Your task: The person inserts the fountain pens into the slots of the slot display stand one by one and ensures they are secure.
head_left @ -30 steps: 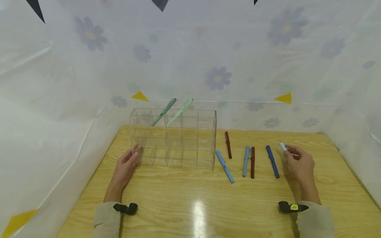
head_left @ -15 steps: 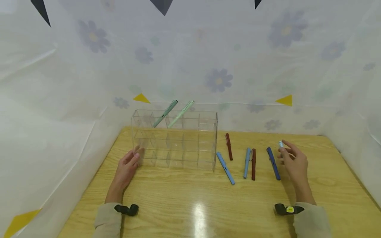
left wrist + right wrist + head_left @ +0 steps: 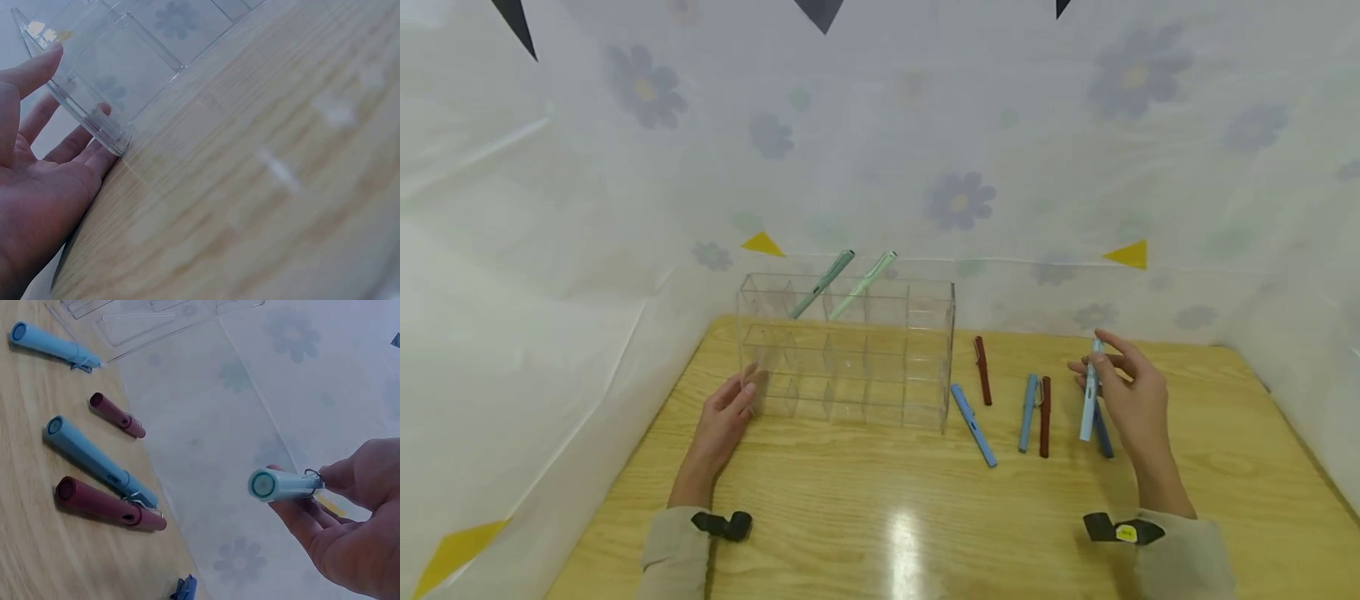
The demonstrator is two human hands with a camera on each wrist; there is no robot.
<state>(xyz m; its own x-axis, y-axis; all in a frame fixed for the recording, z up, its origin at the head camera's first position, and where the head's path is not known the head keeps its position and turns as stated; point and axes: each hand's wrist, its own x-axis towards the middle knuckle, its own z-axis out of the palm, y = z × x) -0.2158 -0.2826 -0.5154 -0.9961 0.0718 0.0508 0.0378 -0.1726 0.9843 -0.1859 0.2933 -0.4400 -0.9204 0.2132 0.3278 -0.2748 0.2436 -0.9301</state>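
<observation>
A clear acrylic organizer [image 3: 886, 392] with several compartments stands on the table's left half. My left hand [image 3: 724, 421] holds its left edge, thumb in front and fingers seen behind the clear wall in the left wrist view. A dark green pen [image 3: 822, 286] and a pale green pen [image 3: 862, 286] lean in its top row. On the right, my right hand [image 3: 1131, 400] pinches a pale blue pen [image 3: 1087, 408] near its clip, raised above the table with its plain end toward the right wrist camera. Behind it lies a dark blue pen [image 3: 1103, 433], partly hidden.
Between organizer and right hand lie a blue pen [image 3: 973, 427], a dark red pen [image 3: 982, 371], a grey-blue pen [image 3: 1027, 414] and another dark red pen [image 3: 1045, 417]. A flowered white curtain [image 3: 1030, 167] encloses the wooden table [image 3: 820, 517].
The right hand has lifted the pale blue pen and moved left, over the dark blue pen, turning the pen so its length shows. The left hand stays at the organizer.
</observation>
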